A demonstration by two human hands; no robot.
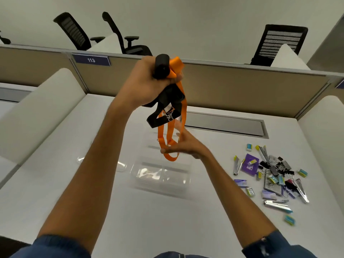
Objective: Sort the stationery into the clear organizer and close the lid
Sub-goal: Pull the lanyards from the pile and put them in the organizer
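The sorting looks barely begun. The left hand [147, 84] is raised above the clear plastic compartmented organizer [162, 175], its grip clenched on a black device with orange lanyard [172, 116]; the right hand [183, 146], grip wide, catches the dangling loop. One organizer sits on the white desk [93, 192], seemingly empty; one mixed stationery pile [273, 175] lies to its right, pieces uncountable. Next, I'd guess: set the lanyard aside, start on the pile.

Clear organizer [162, 175] blurred; compartments unclear.
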